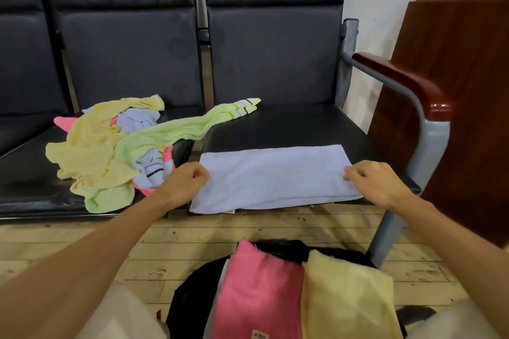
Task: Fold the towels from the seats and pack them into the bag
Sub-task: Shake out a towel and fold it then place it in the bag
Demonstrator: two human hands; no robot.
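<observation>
A pale blue towel [275, 176] lies folded flat along the front of the right black seat [289, 126]. My left hand [187, 179] pinches its left edge and my right hand [371, 179] pinches its right edge, fingers curled. On the left seat [24, 162] sits a loose heap of towels [104, 151] in yellow, green, blue and pink; a green striped towel [192, 124] trails from it onto the right seat. Below me, an open black bag [192, 289] holds a folded pink towel [256, 292] and a folded yellow towel [347, 297].
A metal armrest with a red-brown wooden top [405, 82] bounds the right seat. A dark wooden panel [454, 91] leans against the white wall at the right. The floor [82, 234] between the seats and the bag is worn wooden planks.
</observation>
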